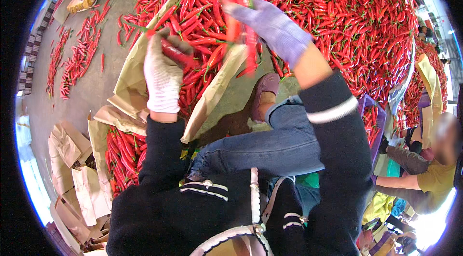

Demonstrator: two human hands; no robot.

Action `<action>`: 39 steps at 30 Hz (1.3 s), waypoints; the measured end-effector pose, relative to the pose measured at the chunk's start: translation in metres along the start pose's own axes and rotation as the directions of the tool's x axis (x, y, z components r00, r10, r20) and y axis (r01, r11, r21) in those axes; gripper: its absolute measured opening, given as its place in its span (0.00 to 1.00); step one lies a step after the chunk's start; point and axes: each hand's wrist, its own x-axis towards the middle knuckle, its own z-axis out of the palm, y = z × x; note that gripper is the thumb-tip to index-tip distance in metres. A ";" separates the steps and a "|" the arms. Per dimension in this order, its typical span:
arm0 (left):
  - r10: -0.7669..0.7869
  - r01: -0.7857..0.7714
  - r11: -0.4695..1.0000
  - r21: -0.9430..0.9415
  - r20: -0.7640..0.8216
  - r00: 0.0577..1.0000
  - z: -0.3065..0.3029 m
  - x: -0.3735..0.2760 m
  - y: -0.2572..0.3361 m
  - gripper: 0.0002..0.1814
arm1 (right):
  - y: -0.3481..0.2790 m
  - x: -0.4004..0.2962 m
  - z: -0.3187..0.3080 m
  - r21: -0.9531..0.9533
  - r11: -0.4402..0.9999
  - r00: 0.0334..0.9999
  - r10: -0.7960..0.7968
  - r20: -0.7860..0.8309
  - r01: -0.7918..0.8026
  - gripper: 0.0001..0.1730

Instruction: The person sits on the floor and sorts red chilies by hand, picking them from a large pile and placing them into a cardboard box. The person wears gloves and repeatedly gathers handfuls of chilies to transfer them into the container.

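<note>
My left hand (164, 71), in a white knit glove, is closed around a red chili pepper (176, 53) above the left part of an open brown paper bag (211, 93). Many red chilies (195, 20) lie in that bag. My right hand (269, 26), in a pale purple glove, holds several red chilies (237, 20) over the bag's right edge; they are blurred, so their exact number cannot be told. A large heap of red chilies with green stems (336, 13) spreads beyond and to the right of the bag.
Another paper bag (99, 147) with chilies stands at the lower left, beside more paper bags (85, 191). Loose chilies (81, 57) lie on the concrete floor (115, 60). A purple crate (379, 125) holds chilies at the right. Another person (430, 183) sits at the far right.
</note>
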 end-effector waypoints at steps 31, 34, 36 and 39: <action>-0.715 0.537 0.202 0.819 -0.251 0.652 -0.080 -0.106 -0.177 0.20 | 0.333 -0.630 -0.069 0.845 0.429 -0.127 0.864 -0.487 -0.320 0.10; -0.689 0.585 -0.022 0.810 -0.437 0.579 -0.115 -0.124 -0.177 0.20 | 0.337 -0.681 -0.034 0.853 0.506 -0.316 0.795 -0.518 -0.124 0.10; -0.658 0.572 -0.116 0.812 -0.495 0.568 -0.124 -0.125 -0.174 0.20 | 0.332 -0.697 -0.029 0.832 0.551 -0.314 0.779 -0.542 -0.069 0.12; -0.632 0.522 -0.186 0.832 -0.508 0.585 -0.126 -0.107 -0.177 0.20 | 0.327 -0.735 -0.050 0.799 0.601 -0.245 0.776 -0.582 0.003 0.11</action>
